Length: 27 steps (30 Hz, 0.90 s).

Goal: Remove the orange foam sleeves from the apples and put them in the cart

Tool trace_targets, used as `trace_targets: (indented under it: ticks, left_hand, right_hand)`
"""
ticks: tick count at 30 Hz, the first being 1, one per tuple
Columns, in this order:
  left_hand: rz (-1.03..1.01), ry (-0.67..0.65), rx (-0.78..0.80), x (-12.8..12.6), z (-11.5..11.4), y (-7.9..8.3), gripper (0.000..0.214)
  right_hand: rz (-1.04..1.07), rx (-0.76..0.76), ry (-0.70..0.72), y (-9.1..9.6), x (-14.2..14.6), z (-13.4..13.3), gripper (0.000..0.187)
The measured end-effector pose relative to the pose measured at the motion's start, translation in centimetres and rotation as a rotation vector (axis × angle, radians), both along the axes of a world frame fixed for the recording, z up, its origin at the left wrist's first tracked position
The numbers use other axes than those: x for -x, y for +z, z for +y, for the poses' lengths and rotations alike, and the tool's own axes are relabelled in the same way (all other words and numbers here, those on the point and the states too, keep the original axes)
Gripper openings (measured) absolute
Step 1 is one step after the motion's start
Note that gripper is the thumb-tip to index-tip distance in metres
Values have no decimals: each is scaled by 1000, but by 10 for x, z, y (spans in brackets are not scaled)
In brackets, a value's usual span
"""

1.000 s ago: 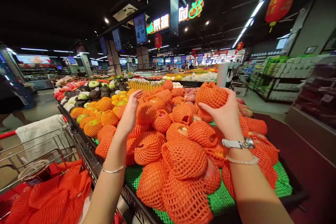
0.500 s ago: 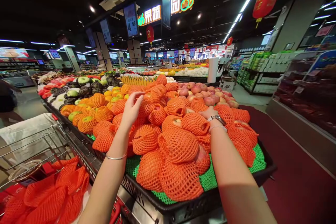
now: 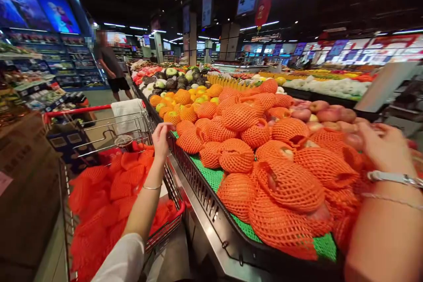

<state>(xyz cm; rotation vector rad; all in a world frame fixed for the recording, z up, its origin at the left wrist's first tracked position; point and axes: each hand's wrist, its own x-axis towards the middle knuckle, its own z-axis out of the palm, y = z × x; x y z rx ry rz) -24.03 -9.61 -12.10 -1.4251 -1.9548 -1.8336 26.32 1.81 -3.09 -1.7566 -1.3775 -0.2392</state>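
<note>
My left hand (image 3: 161, 139) hovers between the shopping cart and the fruit display, its fingers loosely bent with nothing visible in them. Close to it lie apples in orange foam nets (image 3: 190, 139). On the far right, my right hand (image 3: 383, 145) is over the display beside bare red apples (image 3: 330, 114), slightly blurred, its fingers apart and holding nothing I can see. Below and between the hands, many netted apples (image 3: 291, 185) are heaped on a green mesh liner (image 3: 211, 174) in a black tray (image 3: 211, 211).
A shopping cart (image 3: 77, 110) filled with orange foam nets (image 3: 102, 202) stands left of the display, a white cloth (image 3: 128, 110) over its rim. A person (image 3: 112, 64) stands in the aisle beyond. Oranges (image 3: 172, 116) and black-netted fruit (image 3: 172, 83) lie farther back.
The view has swung left, bringing the cart and the person into sight. My left hand has left the netted apples towards the cart. My right hand has lifted out from among the apples.
</note>
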Motion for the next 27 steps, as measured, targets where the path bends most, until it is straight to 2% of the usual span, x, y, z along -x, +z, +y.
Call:
trace_targets:
  ticks: [1,3,5,7,10,13,16,18,20,24,27]
  left_hand:
    - [-14,72,69,21,-10,-25,45]
    - [-17,161,245,54,-27,-72,35]
    - [9,203,461,71,-42,-115,27]
    - [55,236,674,76,-55,-150,30]
    - [144,276,916,71,-65,-185,31]
    - [224,328,1058,66,-68,-198,32]
    - [271,367,1135,68,-64,-192,32]
    - [277,375,1164,72,-59,-178,33]
    - [262,361,1186,80,-53,-157,33]
    - [238,274,1205,101,-45,-96,29]
    - [286,210,1072,108,-54,-36,16]
  right_hand:
    - [120,-1,6,5,2,-5,50]
    - [247,-53,32,11,6,-16,45]
    - [249,-112,99,12,12,-23,41]
    - [235,-107,160,10,18,-25,37]
    - [253,-72,214,6,27,-27,31]
    - [265,-76,234,7,36,-32,21]
    - [251,-82,250,11,41,-38,17]
    - [241,-94,269,13,43,-41,17]
    - [227,-111,277,14,43,-43,19]
    - [219,-126,329,15,43,-45,22]
    - [206,-95,375,15,45,-47,22]
